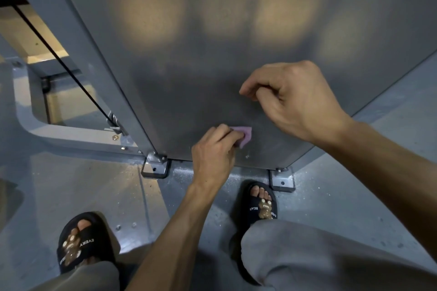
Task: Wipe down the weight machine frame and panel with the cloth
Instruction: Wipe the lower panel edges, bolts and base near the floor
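Purple cloth is gripped in curled left hand fingers, pressed low on the grey panel — right hand fingers curled together, contents cannot be told.

The grey painted floor carries the weight machine's panel, fixed at its lower corners by 2 bolted metal brackets that sit flat on it. 2 feet in black slide sandals stand on the floor, the right one just beside the right-hand bracket. Pale specks lie scattered near the panel's base.
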Available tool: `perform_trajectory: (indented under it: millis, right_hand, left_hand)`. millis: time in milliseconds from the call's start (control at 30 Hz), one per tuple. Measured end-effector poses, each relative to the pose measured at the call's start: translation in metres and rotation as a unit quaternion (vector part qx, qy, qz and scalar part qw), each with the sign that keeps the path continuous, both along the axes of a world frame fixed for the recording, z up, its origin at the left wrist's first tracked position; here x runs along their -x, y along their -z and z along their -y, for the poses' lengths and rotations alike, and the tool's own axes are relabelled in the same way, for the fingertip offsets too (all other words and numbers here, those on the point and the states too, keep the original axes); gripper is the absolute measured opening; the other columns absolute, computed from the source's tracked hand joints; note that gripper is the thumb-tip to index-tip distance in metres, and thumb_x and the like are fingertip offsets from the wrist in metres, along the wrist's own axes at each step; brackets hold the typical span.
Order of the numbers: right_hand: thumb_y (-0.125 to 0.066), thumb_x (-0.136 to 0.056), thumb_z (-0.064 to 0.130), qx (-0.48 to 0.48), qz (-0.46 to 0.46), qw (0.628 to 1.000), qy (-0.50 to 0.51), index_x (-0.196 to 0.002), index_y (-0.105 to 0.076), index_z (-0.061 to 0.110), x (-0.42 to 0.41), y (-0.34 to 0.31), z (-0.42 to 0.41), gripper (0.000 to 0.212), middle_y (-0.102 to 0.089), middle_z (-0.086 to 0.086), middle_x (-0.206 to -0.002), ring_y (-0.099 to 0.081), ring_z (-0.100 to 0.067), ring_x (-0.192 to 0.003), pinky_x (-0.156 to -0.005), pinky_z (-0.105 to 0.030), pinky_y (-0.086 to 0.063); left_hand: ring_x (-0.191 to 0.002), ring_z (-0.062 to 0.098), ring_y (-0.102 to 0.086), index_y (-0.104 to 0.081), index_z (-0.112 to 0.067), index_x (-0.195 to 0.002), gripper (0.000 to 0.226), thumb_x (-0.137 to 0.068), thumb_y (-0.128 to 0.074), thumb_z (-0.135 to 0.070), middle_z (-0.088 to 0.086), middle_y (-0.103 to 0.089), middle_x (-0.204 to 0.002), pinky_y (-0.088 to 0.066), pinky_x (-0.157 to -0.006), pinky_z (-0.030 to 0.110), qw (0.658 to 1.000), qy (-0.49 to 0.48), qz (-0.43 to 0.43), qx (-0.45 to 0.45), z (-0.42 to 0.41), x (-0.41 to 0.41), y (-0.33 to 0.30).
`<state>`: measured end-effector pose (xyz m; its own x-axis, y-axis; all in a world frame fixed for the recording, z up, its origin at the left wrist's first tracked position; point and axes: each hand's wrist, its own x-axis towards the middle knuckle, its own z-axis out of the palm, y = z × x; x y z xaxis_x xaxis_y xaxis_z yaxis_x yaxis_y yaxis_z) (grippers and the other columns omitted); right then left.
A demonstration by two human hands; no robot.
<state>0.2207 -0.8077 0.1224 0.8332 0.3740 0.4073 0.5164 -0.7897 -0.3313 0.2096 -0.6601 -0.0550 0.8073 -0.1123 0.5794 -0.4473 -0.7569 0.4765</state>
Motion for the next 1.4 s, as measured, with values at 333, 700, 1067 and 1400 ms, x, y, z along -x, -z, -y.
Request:
perform_trajectory:
  millis: [333, 700, 1067, 1400]
  right_hand:
    - [-0.040, -0.082, 0.018, 0.010, 0.004, 1.000, -0.003, -0.094, -0.076, 0.018, -0.003, 0.002, 0.000, 0.038, -0.074, 0.002, -0.089, -0.071, -0.023, -0.083, -0.072, -0.043, -0.056]
    - [-0.040, -0.082, 0.017, 0.009, -0.001, 1.000, -0.004, -0.093, -0.076, 0.017, 0.001, 0.000, 0.001, 0.038, -0.074, 0.002, -0.089, -0.071, -0.023, -0.083, -0.073, -0.043, -0.057]
    - [-0.038, -0.083, 0.016, 0.017, -0.007, 1.000, 0.002, -0.096, -0.077, 0.016, 0.005, -0.003, 0.014, 0.041, -0.078, 0.003, -0.094, -0.074, -0.023, -0.087, -0.075, -0.044, -0.058]
    - [-0.042, -0.082, 0.015, 0.015, -0.031, 0.999, 0.024, -0.094, -0.077, 0.022, 0.010, -0.006, 0.018, 0.038, -0.077, 0.004, -0.085, -0.074, -0.023, -0.082, -0.075, -0.041, -0.058]
  left_hand:
    - [-0.067, 0.016, -0.054, -0.073, -0.025, -0.078, 0.019, -0.071, -0.071, -0.008, -0.009, -0.061, -0.075, -0.042, -0.042, 0.029, 0.999, 0.026, 0.001, -0.026, 0.018, -0.003, 0.011]
    - [-0.060, 0.015, -0.057, -0.072, -0.027, -0.074, 0.033, -0.059, -0.083, 0.000, -0.010, -0.057, -0.071, -0.035, -0.042, 0.022, 0.992, 0.040, -0.108, -0.050, 0.023, 0.007, 0.028]
    - [-0.066, 0.016, -0.055, -0.074, -0.025, -0.077, 0.025, -0.067, -0.075, -0.002, -0.008, -0.062, -0.075, -0.043, -0.043, 0.030, 0.999, 0.028, 0.021, -0.011, 0.034, 0.000, -0.003]
    - [-0.067, 0.013, -0.058, -0.074, -0.029, -0.080, 0.034, -0.066, -0.080, 0.001, -0.012, -0.058, -0.075, -0.048, -0.046, 0.028, 0.980, 0.020, -0.190, -0.061, 0.043, 0.011, 0.042]
